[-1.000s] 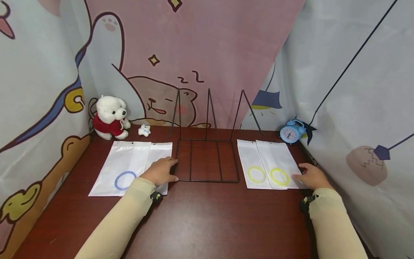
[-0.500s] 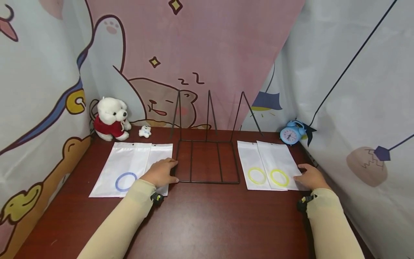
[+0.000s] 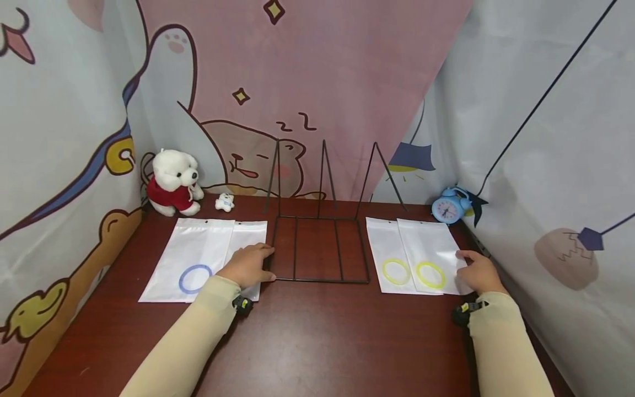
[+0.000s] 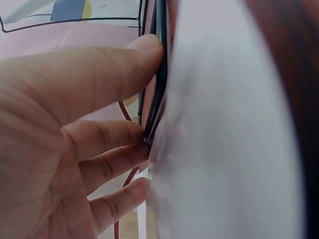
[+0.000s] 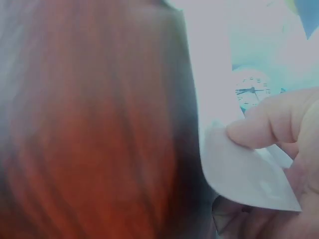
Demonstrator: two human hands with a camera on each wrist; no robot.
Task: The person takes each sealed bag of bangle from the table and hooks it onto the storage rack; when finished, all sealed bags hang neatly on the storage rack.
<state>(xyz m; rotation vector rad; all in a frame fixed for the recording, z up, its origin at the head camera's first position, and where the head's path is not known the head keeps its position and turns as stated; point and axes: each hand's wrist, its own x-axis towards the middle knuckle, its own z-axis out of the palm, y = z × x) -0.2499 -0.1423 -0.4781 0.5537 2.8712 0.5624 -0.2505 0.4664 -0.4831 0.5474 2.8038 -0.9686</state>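
Note:
In the head view my left hand (image 3: 246, 266) touches the left side of a black wire rack (image 3: 321, 281), its thumb by the near corner. The left wrist view shows the thumb and fingertips spread along the dark bar (image 4: 160, 59). My right hand (image 3: 480, 272) pinches the lower right corner of a white flat bag (image 3: 426, 237) marked with a yellow ring. That corner (image 5: 249, 174) bends up between thumb and fingers in the right wrist view. Another white bag (image 3: 383, 237) with a yellow ring lies partly beneath it.
Two overlapping white bags (image 3: 198, 242), one with a blue ring, lie left of the rack. A plush bear (image 3: 173, 184), a small white figurine (image 3: 225, 202) and a blue alarm clock (image 3: 450, 205) stand along the back. Printed curtains (image 3: 362, 66) surround the brown table (image 3: 317, 342).
My right hand has shifted slightly left at the bag's corner, and the corner has lifted a little. My left hand stays at the rack.

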